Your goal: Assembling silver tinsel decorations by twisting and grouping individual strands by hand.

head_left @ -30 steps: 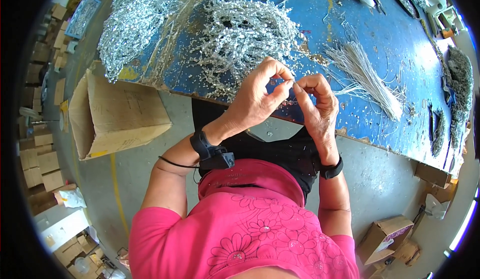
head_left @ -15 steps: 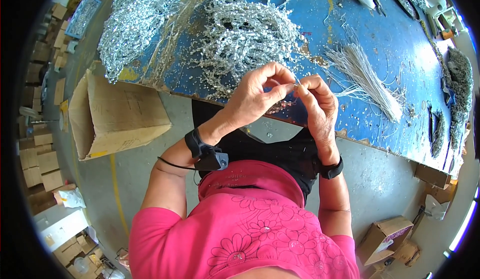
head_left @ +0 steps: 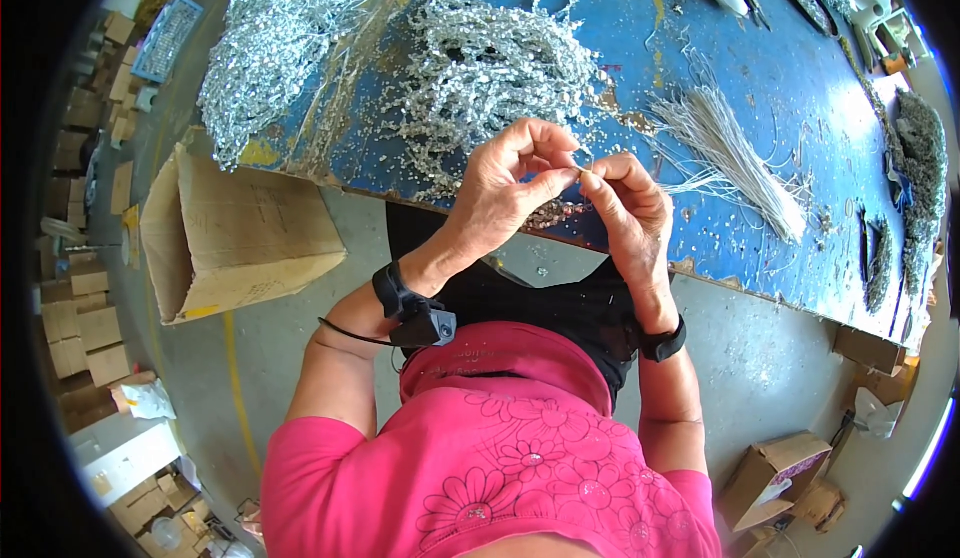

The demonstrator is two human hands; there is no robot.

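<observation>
My left hand (head_left: 510, 190) and my right hand (head_left: 628, 220) meet fingertip to fingertip above the near edge of a worn blue table (head_left: 780, 88). Between the pinched fingers is a small thin silvery piece (head_left: 580, 167), too small to make out in detail. Just beyond the hands lies a heap of glittery silver sprigs (head_left: 490, 68). A bundle of thin pale wires (head_left: 735, 158) lies to the right of my right hand. Both wrists wear black bands.
A second heap of silver sprigs (head_left: 275, 48) covers the table's left end. An open cardboard box (head_left: 235, 233) stands on the floor at my left. Dark green wreath-like pieces (head_left: 915, 158) lie at the table's right. More boxes (head_left: 780, 468) sit on the floor.
Both hands have stayed pinched together and shifted slightly, the fingertips closing tighter on the small piece. Nothing else has moved.
</observation>
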